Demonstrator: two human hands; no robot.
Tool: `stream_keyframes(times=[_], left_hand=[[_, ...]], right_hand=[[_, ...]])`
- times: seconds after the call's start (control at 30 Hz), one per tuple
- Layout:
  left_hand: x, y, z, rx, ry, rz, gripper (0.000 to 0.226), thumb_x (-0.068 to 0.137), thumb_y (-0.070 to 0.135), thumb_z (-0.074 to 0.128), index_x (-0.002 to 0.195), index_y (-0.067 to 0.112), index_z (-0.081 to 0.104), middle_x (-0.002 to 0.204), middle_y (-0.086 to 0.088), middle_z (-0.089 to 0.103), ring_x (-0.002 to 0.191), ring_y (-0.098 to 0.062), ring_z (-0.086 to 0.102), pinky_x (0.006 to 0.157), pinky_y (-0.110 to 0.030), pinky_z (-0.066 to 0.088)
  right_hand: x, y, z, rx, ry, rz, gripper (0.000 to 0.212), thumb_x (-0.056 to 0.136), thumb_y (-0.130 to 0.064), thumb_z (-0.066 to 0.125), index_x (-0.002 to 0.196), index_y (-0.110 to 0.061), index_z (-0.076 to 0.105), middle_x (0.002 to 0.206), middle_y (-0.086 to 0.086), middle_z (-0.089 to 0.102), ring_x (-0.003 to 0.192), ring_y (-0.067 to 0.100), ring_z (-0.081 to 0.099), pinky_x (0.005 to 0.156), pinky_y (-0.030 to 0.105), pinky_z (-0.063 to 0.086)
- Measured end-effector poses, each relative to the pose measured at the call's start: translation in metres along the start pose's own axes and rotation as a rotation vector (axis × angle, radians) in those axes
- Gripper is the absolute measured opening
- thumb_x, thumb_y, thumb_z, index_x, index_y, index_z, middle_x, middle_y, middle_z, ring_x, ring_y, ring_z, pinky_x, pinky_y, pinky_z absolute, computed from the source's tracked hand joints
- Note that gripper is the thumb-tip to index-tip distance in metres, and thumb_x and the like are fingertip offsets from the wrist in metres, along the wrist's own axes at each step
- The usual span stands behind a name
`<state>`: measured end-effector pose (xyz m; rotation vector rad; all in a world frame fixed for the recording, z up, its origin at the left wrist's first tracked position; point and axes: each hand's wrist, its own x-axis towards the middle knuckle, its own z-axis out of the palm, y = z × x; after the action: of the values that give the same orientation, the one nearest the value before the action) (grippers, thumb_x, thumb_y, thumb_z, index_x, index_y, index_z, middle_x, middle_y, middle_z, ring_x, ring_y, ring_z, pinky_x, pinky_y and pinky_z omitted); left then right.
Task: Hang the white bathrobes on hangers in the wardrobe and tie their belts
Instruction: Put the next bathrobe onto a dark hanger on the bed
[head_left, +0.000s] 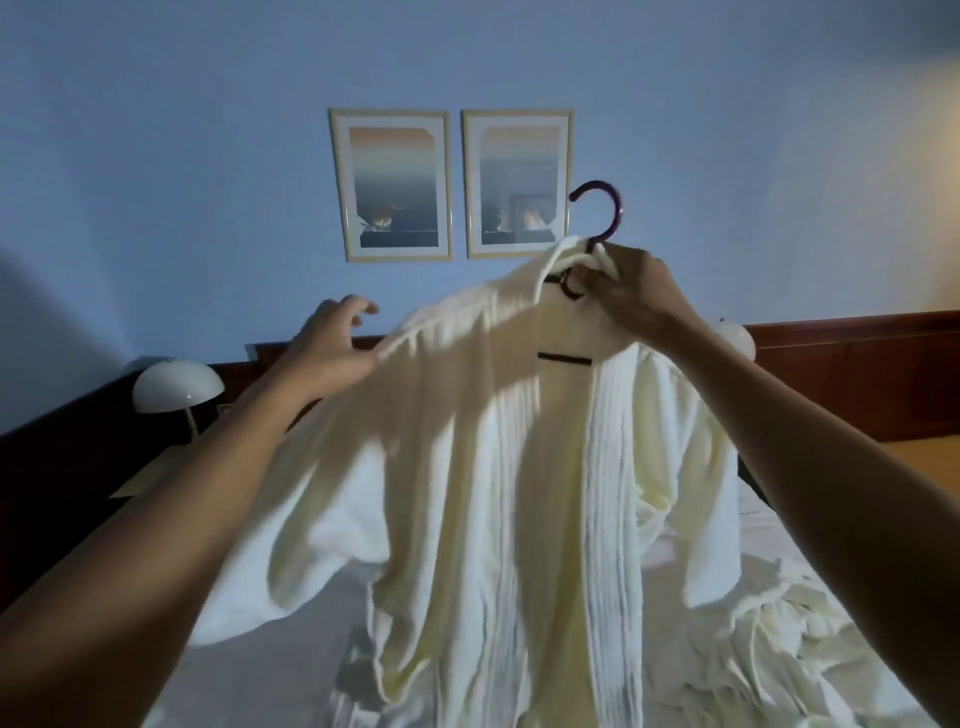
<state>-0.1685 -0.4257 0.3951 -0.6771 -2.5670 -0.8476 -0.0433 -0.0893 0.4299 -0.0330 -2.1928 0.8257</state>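
Gripping 1 hanger (616, 208) in right hand (628, 286) | 1 bathrobe (493, 441) on it | left hand (327, 343) loose-fingered, touching shoulder

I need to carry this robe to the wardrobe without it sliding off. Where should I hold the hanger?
Grip the hanger at its neck, just under the hook, from the right, as the right hand does: that likely leaves the hook free and the bathrobe hanging balanced.

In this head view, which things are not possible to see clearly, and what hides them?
Head view:
Hanger: only its hook and dark bits show; the bathrobe covers the rest.
Left hand: its own back hides whether it pinches the cloth.
Right lamp: mostly behind the right arm.
Belt: lost among folds.
Wardrobe: outside the frame.
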Motion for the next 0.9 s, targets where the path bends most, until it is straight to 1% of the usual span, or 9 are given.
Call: stream_keyframes(times=[0.03, 0.1, 0.17, 0.27, 0.4, 0.53, 0.63, 0.73, 0.9], left_hand=[[-0.004, 0.018, 0.006, -0.076, 0.042, 0.091, 0.051, 0.084, 0.037, 0.065, 0.133, 0.031, 0.053, 0.129, 0.003, 0.052, 0.116, -0.016, 0.054, 0.100, -0.039, 0.046], [-0.011, 0.054, 0.017, -0.137, -0.041, 0.195, 0.046, 0.087, 0.043, 0.057, 0.132, 0.034, 0.051, 0.127, 0.006, 0.055, 0.113, -0.017, 0.057, 0.094, -0.038, 0.047], [-0.016, 0.077, 0.031, -0.107, -0.122, 0.181, 0.028, 0.095, 0.052, 0.055, 0.112, 0.030, 0.053, 0.109, 0.007, 0.062, 0.094, -0.016, 0.061, 0.077, -0.035, 0.049], [-0.015, 0.090, 0.043, -0.107, -0.006, 0.169, 0.040, 0.096, 0.056, 0.058, 0.079, 0.022, 0.044, 0.075, 0.003, 0.053, 0.067, -0.017, 0.051, 0.058, -0.033, 0.034], [-0.015, 0.095, 0.053, -0.166, 0.037, 0.232, 0.026, 0.101, 0.043, 0.056, 0.089, 0.020, 0.053, 0.077, 0.001, 0.059, 0.068, -0.015, 0.055, 0.058, -0.031, 0.036], [-0.013, 0.085, 0.055, -0.227, 0.089, 0.249, 0.025, 0.098, 0.038, 0.064, 0.081, 0.023, 0.054, 0.070, 0.006, 0.055, 0.059, -0.006, 0.045, 0.052, -0.025, 0.029], [-0.017, 0.078, 0.052, -0.244, 0.054, 0.237, 0.019, 0.095, 0.043, 0.067, 0.097, 0.025, 0.063, 0.080, 0.010, 0.061, 0.066, -0.006, 0.054, 0.055, -0.022, 0.036], [-0.019, 0.069, 0.052, -0.302, -0.051, 0.175, 0.019, 0.093, 0.045, 0.070, 0.104, 0.032, 0.063, 0.095, 0.009, 0.066, 0.080, -0.008, 0.061, 0.063, -0.025, 0.044], [-0.025, 0.066, 0.056, -0.440, -0.237, 0.083, 0.033, 0.088, 0.062, 0.068, 0.108, 0.036, 0.065, 0.106, 0.017, 0.069, 0.103, -0.005, 0.063, 0.079, -0.028, 0.046]], right_hand=[[-0.001, -0.004, 0.008, -0.011, -0.035, -0.023, 0.021, 0.094, -0.035, 0.061, 0.088, -0.015, 0.064, 0.082, -0.001, 0.064, 0.080, 0.019, 0.058, 0.064, 0.029, 0.041], [-0.001, -0.013, 0.024, -0.037, -0.098, -0.062, 0.021, 0.096, -0.036, 0.061, 0.088, -0.017, 0.063, 0.082, -0.002, 0.064, 0.082, 0.020, 0.058, 0.066, 0.030, 0.041], [-0.002, -0.019, 0.035, -0.045, -0.147, -0.096, 0.018, 0.097, -0.037, 0.060, 0.088, -0.021, 0.062, 0.083, -0.005, 0.064, 0.083, 0.019, 0.058, 0.067, 0.031, 0.042], [-0.008, -0.023, 0.044, -0.010, -0.204, -0.113, 0.016, 0.097, -0.035, 0.061, 0.082, -0.030, 0.060, 0.082, -0.010, 0.065, 0.078, 0.012, 0.057, 0.062, 0.027, 0.041], [-0.016, -0.019, 0.050, 0.023, -0.308, -0.102, 0.012, 0.097, -0.037, 0.063, 0.095, -0.027, 0.070, 0.089, -0.003, 0.072, 0.076, 0.013, 0.061, 0.064, 0.029, 0.042], [-0.018, -0.012, 0.042, -0.034, -0.389, -0.093, 0.019, 0.100, -0.036, 0.058, 0.091, -0.023, 0.070, 0.082, -0.001, 0.067, 0.073, 0.014, 0.055, 0.065, 0.030, 0.040], [-0.013, 0.002, 0.031, -0.183, -0.352, -0.113, 0.018, 0.099, -0.026, 0.054, 0.090, -0.019, 0.068, 0.083, 0.001, 0.067, 0.081, 0.019, 0.059, 0.068, 0.033, 0.043], [-0.017, 0.012, 0.025, -0.272, -0.283, -0.157, 0.027, 0.097, -0.011, 0.048, 0.106, -0.017, 0.073, 0.096, -0.002, 0.070, 0.090, 0.020, 0.061, 0.074, 0.028, 0.042], [-0.028, 0.003, 0.043, -0.179, -0.215, -0.134, 0.031, 0.098, -0.008, 0.045, 0.110, -0.017, 0.071, 0.097, 0.003, 0.071, 0.088, 0.021, 0.062, 0.066, 0.024, 0.046]])
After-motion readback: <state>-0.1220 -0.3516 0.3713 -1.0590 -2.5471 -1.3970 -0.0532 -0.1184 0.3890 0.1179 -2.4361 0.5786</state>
